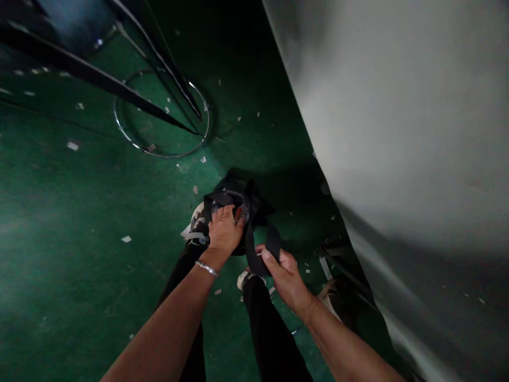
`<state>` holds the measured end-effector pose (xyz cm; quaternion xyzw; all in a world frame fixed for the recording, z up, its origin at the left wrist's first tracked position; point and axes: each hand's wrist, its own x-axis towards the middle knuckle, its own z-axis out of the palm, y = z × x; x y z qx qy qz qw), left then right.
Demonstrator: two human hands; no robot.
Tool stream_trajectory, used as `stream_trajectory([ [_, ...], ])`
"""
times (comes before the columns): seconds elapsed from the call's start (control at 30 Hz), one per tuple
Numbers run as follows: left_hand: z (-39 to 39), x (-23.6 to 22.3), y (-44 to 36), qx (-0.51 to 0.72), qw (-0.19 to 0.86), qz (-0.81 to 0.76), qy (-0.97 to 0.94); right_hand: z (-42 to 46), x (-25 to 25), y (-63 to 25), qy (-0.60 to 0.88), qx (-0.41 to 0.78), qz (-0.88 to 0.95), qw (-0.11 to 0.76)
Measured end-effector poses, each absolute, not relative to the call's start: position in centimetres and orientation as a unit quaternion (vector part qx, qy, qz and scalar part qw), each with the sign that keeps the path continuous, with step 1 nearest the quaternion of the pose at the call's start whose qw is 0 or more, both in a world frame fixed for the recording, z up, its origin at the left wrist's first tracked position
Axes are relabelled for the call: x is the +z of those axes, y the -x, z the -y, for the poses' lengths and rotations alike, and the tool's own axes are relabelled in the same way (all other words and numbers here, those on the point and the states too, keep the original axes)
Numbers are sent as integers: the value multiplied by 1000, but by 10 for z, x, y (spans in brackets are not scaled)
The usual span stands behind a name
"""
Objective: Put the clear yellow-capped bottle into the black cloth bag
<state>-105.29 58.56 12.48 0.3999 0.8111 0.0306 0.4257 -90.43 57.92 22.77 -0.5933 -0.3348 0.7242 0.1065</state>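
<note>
A black bag [233,193] hangs low in front of my legs, above the green floor. My left hand [225,231] grips the bag's upper edge near its opening, fingers curled over the fabric; a thin silver bracelet sits on that wrist. My right hand [284,273] is closed on the bag's black strap [272,241], which loops down from the bag. What lies inside the bag is too dark to tell. My black trouser legs and light shoes show below the hands.
A green carpeted floor [79,239] strewn with small white scraps spreads to the left. A stool's metal ring and dark legs [161,114] stand at the upper left. A large grey surface [397,132] fills the right side, close to my right arm.
</note>
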Motion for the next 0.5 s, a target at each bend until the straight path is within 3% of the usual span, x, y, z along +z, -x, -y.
stream_trajectory([
  [0.13,-568,104,1073,-3,374,-807,-457,-584,231,875,666,693,200,193],
  [0.3,-560,85,1095,18,308,-844,-439,-584,178,788,752,616,68,227],
  [0.37,-559,83,1097,72,302,-842,-442,-583,152,748,778,599,27,190],
  [0.5,-555,81,1094,166,360,-789,-469,-591,114,696,806,568,166,-13],
])
